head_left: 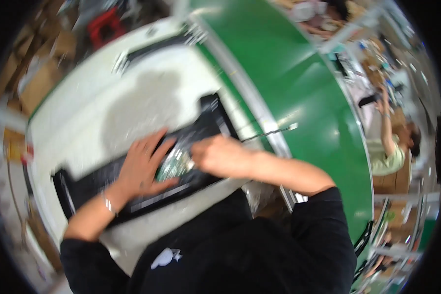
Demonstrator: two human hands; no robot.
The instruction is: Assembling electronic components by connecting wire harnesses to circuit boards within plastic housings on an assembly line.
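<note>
A long black plastic housing [97, 171] with raised ends lies slantwise on the white tabletop in front of me. At its middle sits a shiny, greenish part [174, 165] that looks like a small circuit board, blurred by motion. My left hand [143, 165] rests on the housing to the left of this part, fingers spread and thumb along its near side. On the other side, my right hand [217, 156] is closed, its fingertips at the part's right edge. Whatever those fingers hold is hidden. A dark cable [269, 132] with a pale connector extends rightward from the housing.
Another black strip [157, 48] lies at the far side of the white table [85, 105]. A metal rail [245, 88] separates it from a green surface [311, 122] on the right. Beyond that a co-worker [389, 152] reaches over another bench. Cardboard boxes [41, 85] stand at far left.
</note>
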